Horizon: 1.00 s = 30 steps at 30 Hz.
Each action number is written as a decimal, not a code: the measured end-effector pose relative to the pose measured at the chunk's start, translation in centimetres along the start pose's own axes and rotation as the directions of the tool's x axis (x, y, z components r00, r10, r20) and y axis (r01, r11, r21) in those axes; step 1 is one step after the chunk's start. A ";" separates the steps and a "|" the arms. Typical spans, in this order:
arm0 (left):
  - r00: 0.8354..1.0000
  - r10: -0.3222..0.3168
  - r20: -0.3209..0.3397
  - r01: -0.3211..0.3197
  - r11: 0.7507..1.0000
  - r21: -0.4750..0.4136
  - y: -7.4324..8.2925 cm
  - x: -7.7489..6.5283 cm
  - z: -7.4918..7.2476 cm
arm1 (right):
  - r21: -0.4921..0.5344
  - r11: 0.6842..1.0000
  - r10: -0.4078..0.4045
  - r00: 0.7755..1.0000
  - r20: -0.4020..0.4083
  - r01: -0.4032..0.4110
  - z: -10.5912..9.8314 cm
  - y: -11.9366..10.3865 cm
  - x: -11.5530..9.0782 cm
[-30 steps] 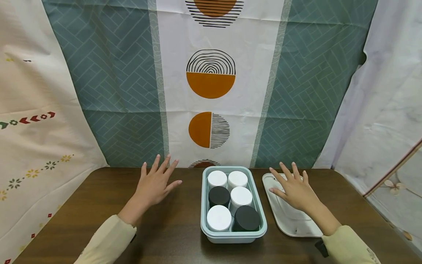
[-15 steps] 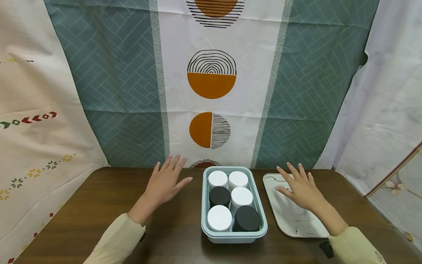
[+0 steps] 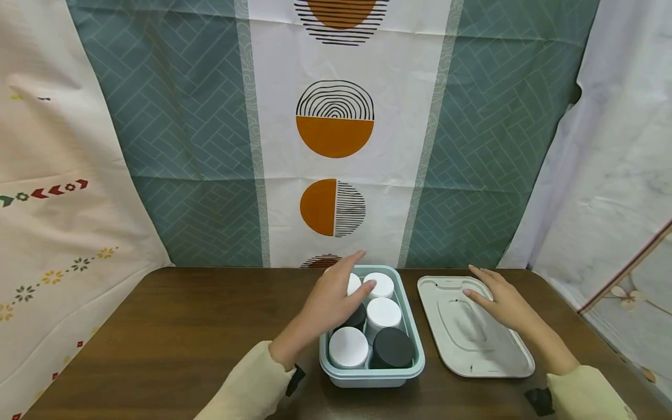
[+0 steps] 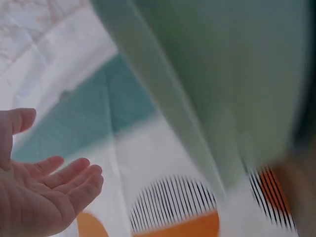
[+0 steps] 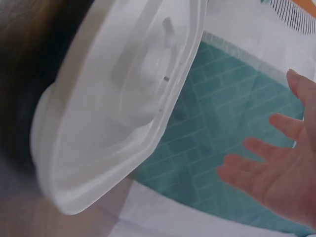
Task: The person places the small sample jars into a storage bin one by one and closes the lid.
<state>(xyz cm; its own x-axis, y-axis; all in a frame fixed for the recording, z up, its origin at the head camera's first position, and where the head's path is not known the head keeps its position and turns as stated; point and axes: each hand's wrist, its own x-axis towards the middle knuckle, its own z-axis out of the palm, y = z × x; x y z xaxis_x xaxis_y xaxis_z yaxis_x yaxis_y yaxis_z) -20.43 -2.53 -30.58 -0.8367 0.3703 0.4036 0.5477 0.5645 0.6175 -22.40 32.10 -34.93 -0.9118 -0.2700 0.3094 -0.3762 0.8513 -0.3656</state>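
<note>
In the head view, my left hand (image 3: 328,300) hovers over the left side of a pale blue-green bin (image 3: 373,374), fingers extended and thumb apart. It covers part of the back-left white-topped jar and the nearer black-topped one. Several jars stand in the bin, some with white tops (image 3: 383,313), some with black tops (image 3: 392,349). My right hand (image 3: 504,306) hangs above the far right part of a flat white lid (image 3: 467,353), fingers loosely straight and holding nothing. Both wrist views show an open palm, the left hand (image 4: 54,197) beside the bin's blurred wall (image 4: 212,98).
The bin and lid rest side by side on a dark brown wooden table (image 3: 173,338), a narrow gap between them. A patterned curtain (image 3: 210,146) hangs behind the table's back edge. White cloths hang at the left (image 3: 68,233) and right (image 3: 619,192).
My left hand has moved right, from the table left of the bin to over the jars. My right hand has shifted slightly right above the lid, its fingers closer together. Bin and lid stay put.
</note>
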 end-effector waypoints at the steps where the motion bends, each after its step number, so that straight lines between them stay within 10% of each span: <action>1: 1.000 0.000 0.013 0.000 0.999 -0.038 0.6 0.0 0.4 | 0.012 1.000 0.002 1.000 0.000 -0.002 -0.1 0.3 -0.1; 10: 0.995 0.064 0.072 -0.040 0.956 -0.290 5.7 -0.4 4.7 | 0.075 0.992 0.096 0.994 0.059 -0.101 -0.8 2.1 -1.0; 22: 0.986 -0.064 0.155 0.127 0.893 -0.433 10.6 -1.7 10.7 | 0.225 0.955 0.165 0.976 0.142 -0.194 -1.0 3.3 -2.1; 25: 0.965 -0.174 0.194 0.250 0.827 -0.504 10.8 -1.5 12.6 | 0.245 0.946 0.175 0.970 0.167 -0.212 -0.9 3.5 -2.4; 30: 0.892 -0.383 0.240 0.442 0.625 -0.644 11.1 -1.4 16.0 | 0.269 0.935 0.183 0.964 0.194 -0.232 -0.6 4.0 -2.9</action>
<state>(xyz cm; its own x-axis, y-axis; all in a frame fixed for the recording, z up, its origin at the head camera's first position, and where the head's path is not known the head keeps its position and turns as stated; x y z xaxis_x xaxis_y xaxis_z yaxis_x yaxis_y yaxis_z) -13.17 15.02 -35.09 -0.9560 0.2907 -0.0388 -0.0280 0.0414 0.9988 -21.17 36.51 -36.75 -0.9796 -0.1913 0.0611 -0.1845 0.7378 -0.6493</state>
